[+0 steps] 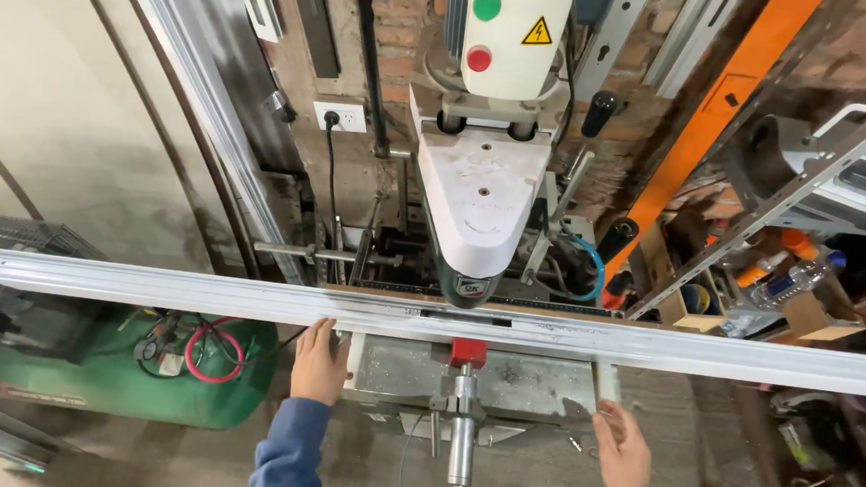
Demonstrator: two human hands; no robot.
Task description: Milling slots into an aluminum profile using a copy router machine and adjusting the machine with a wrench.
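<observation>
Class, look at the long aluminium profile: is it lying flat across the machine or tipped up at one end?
Lying flat. The aluminium profile spans the machine bed level, with the left hand touching its near edge.

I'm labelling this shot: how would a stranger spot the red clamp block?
Start at the white machine head, then drop below the long aluminium profile crossing the frame. The red clamp block sits under its front edge, between the left hand and right hand, the only red part there.

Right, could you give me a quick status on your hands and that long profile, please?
Left hand open, fingertips on aluminium profile. Right hand open, just below it, not gripping. Profile lies across machine table under white milling head. Nothing in the way.
</observation>
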